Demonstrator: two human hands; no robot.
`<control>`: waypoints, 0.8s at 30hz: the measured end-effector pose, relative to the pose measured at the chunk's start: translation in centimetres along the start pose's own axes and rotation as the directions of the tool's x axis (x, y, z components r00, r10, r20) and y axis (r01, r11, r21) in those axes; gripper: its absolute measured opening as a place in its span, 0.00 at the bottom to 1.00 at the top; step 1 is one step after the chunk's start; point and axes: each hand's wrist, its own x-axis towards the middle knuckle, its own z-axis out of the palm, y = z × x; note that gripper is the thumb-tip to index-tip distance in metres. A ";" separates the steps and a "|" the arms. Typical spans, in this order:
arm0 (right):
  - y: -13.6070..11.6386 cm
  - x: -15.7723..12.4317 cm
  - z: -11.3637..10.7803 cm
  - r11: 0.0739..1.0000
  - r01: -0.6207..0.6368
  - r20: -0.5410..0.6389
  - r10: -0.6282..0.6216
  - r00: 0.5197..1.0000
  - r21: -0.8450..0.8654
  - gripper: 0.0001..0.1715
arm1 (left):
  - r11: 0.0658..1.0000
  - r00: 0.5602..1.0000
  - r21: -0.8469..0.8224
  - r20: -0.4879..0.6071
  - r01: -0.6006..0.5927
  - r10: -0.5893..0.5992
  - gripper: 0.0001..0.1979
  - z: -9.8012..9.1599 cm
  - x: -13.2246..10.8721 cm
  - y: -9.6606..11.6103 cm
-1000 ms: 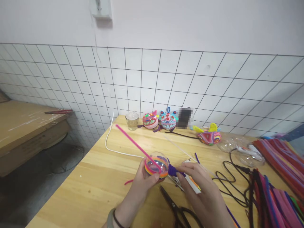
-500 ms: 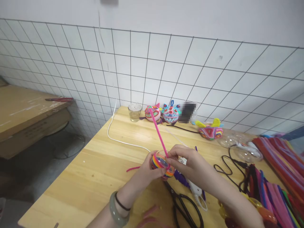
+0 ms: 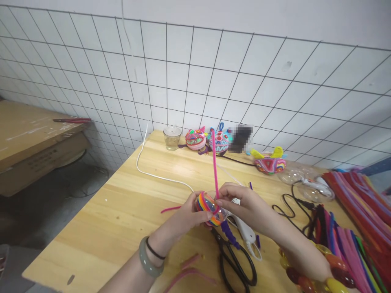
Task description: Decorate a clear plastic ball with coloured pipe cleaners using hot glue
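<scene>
Through the camera I see a glass cup (image 3: 172, 139) near the tiled wall (image 3: 189, 53); leftward, a thin reddish tool (image 3: 72, 120) lies on a brown table (image 3: 27, 132).

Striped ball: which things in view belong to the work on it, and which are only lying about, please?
Belongs to the work:
striped ball, in the left hand
pink pipe cleaner, in the right hand
probably scissors and coloured pipe cleaners

Seems just lying about:
glass cup
decorated balls at the back
red tool on the side table
</scene>
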 end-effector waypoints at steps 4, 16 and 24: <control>0.3 -0.2 0.2 1.000 -0.007 -0.002 0.007 1.000 0.010 0.09 | 0.999 0.999 0.039 0.017 -0.030 0.030 0.28 -0.3 0.2 -0.4; 0.9 -0.4 0.3 1.000 -0.001 0.009 0.001 1.000 0.015 0.06 | 0.996 0.997 0.056 0.039 -0.064 0.062 0.25 -0.6 0.6 -0.7; 0.8 -0.2 0.4 1.000 -0.016 0.018 0.015 1.000 0.023 0.06 | 0.995 0.997 0.075 0.052 -0.065 0.061 0.21 -0.4 0.5 -0.4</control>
